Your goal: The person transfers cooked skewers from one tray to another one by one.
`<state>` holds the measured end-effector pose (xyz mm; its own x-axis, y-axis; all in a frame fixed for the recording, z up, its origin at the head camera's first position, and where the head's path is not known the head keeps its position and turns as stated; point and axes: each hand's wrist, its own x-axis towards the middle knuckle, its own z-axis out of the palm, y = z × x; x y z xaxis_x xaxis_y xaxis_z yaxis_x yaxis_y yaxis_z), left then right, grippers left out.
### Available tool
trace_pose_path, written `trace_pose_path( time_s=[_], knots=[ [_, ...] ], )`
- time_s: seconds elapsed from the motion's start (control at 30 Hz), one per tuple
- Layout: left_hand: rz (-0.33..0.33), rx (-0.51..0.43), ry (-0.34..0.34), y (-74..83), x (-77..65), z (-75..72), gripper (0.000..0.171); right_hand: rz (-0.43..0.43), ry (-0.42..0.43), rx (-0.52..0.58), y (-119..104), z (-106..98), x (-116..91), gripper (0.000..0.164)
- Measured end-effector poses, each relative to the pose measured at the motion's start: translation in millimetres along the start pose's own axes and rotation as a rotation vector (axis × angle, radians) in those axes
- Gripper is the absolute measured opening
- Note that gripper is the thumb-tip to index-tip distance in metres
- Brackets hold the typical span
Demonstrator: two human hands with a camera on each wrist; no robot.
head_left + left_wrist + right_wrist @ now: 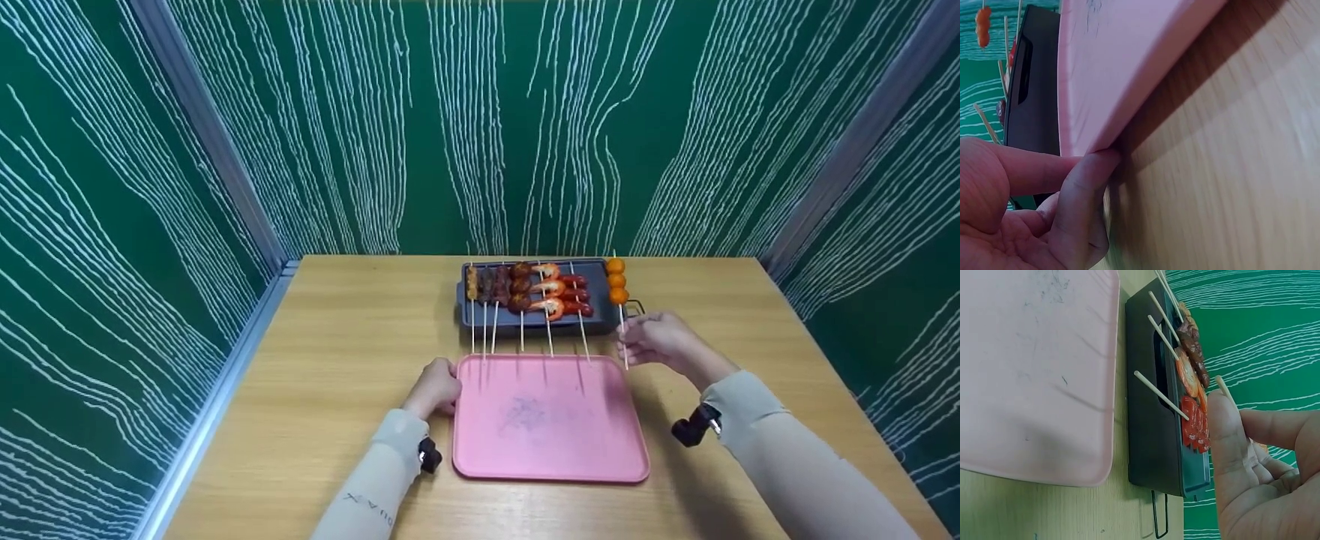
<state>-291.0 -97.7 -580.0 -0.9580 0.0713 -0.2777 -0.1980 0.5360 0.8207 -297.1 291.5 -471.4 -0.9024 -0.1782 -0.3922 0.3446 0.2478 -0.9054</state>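
A pink tray lies on the table, nearest the person. My left hand grips its left edge; in the left wrist view the thumb and fingers pinch the tray's corner. My right hand pinches the stick of a skewer of orange balls and holds it upright beside the right end of a black grill. In the right wrist view the stick's tip pokes out above the fingers. The balls are mostly hidden there behind the hand.
Several skewers lie across the grill, their sticks pointing toward the tray: a yellow-brown one, dark meat, brown balls, shrimp and red sausages. A wire handle juts from the grill's right end. Green walls enclose the table.
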Motion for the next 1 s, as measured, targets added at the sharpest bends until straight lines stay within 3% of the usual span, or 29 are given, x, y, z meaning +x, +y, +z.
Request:
trace_pose_path(
  time_s=[0.23, 1.0],
  knots=[
    [0.033, -0.026, -0.008, -3.7, -0.2, 0.1, 0.025, -0.031, -0.026, 0.005, 7, 2, -10, 0.012],
    [0.006, -0.053, -0.010, 0.0, -1.1, -0.3, 0.019, -0.019, -0.059, -0.076, 42, 14, -34, 0.009]
  ],
)
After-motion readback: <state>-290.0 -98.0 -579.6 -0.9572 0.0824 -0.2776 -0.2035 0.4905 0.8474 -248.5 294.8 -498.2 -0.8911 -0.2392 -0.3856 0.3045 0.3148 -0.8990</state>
